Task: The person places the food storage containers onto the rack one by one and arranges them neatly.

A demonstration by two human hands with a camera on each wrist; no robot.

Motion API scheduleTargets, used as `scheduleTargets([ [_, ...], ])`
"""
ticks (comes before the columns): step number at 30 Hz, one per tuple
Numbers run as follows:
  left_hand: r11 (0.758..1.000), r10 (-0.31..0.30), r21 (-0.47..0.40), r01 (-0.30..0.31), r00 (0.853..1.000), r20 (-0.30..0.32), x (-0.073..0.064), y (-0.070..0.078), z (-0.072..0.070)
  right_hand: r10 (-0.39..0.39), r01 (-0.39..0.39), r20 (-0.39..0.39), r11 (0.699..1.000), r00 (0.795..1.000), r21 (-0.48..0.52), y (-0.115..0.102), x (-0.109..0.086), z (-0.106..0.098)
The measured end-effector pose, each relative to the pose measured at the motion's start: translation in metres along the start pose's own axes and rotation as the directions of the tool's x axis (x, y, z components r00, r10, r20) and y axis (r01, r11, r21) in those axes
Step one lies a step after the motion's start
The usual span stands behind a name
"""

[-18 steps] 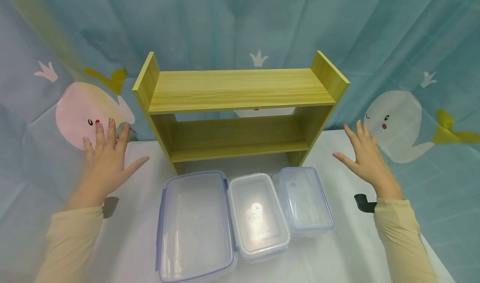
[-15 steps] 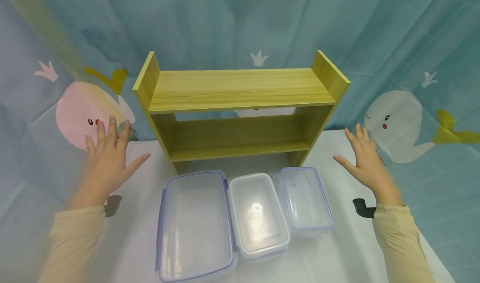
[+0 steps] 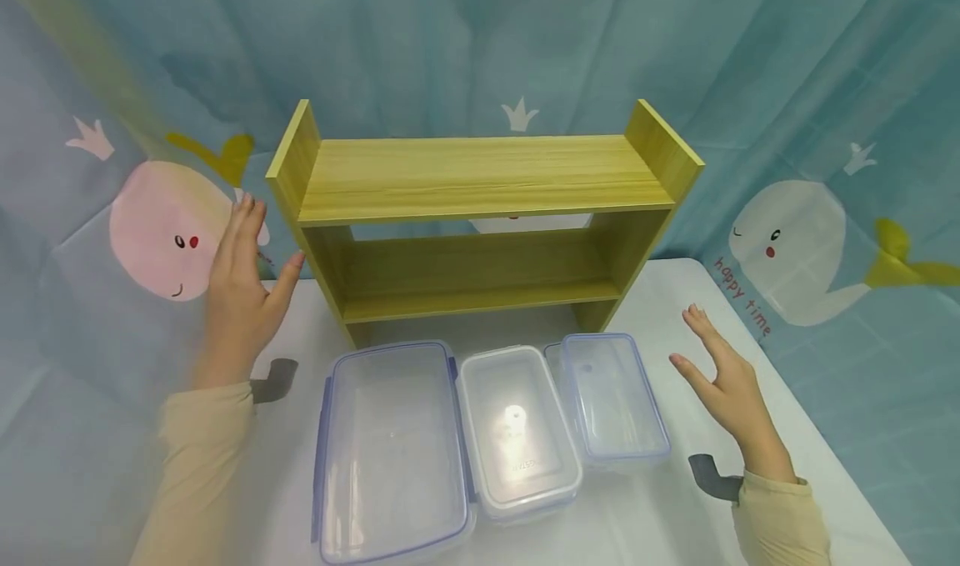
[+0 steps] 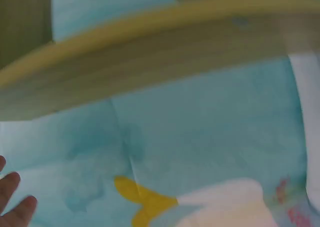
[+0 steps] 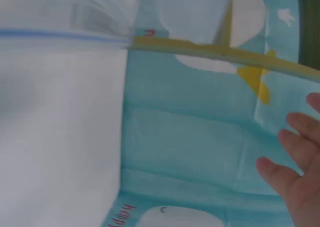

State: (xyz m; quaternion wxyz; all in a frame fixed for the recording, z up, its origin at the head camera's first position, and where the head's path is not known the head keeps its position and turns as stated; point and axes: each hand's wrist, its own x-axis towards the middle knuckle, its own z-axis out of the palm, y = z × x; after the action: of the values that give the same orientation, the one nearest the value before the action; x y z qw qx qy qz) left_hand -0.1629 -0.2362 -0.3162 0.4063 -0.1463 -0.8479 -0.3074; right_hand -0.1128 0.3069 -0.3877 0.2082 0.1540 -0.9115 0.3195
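A yellow wooden two-tier shelf stands upright on the white table. Its left side is nearest to my left hand, whose fingers are extended and thumb is spread, holding nothing. In the left wrist view the shelf's side panel crosses blurred above my fingertips. To the right of the shelf and boxes, my right hand hovers with thumb apart and fingers extended. Three clear plastic storage boxes lie before the shelf: a large blue-rimmed one, a white-rimmed one and a smaller blue-rimmed one.
A blue curtain printed with whales hangs behind and around the white table. Another rim shows partly behind the small box. Dark shadows of the arms fall on the tabletop.
My left hand has moved right and upward, turning edgewise beside the shelf. My right hand has come down toward the table's front. The shelf and boxes stay in place.
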Motion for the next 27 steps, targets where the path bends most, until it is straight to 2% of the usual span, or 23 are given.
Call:
scheduleTargets([
  [3,0.996,-0.034,-0.088,0.024,0.992,-0.121,0.009,0.008,0.008,0.014,-0.013,-0.045,0.999,0.999,0.036,-0.001,-0.013,0.008],
  [6,0.975,-0.132,-0.201,0.093,0.973,-0.189,0.015,0.014,0.016,0.038,-0.031,-0.068,0.994,0.997,0.108,-0.001,-0.025,0.017],
  [8,0.943,-0.211,-0.299,0.145,0.956,-0.205,0.019,0.018,0.021,0.053,-0.042,-0.064,0.986,0.997,0.159,-0.001,-0.032,0.023],
  [12,0.873,-0.324,-0.438,0.213,0.925,-0.197,0.025,0.026,0.028,0.074,-0.068,-0.018,0.97,0.997,0.234,-0.001,-0.044,0.032],
  [16,0.839,-0.385,-0.484,0.249,0.9,-0.204,0.031,0.031,0.034,0.079,-0.081,0.019,0.948,0.997,0.307,0.001,-0.054,0.039],
  [18,0.835,-0.4,-0.488,0.255,0.89,-0.22,0.033,0.033,0.037,0.08,-0.088,0.039,0.937,0.996,0.337,0.002,-0.059,0.043],
  [22,0.849,-0.418,-0.452,0.275,0.872,-0.255,0.036,0.032,0.039,0.136,-0.164,0.103,0.924,0.985,0.346,0.001,-0.065,0.052],
  [27,0.853,-0.432,-0.43,0.298,0.865,-0.257,0.041,0.028,0.04,0.215,-0.254,0.146,0.896,0.966,0.363,-0.001,-0.069,0.057],
])
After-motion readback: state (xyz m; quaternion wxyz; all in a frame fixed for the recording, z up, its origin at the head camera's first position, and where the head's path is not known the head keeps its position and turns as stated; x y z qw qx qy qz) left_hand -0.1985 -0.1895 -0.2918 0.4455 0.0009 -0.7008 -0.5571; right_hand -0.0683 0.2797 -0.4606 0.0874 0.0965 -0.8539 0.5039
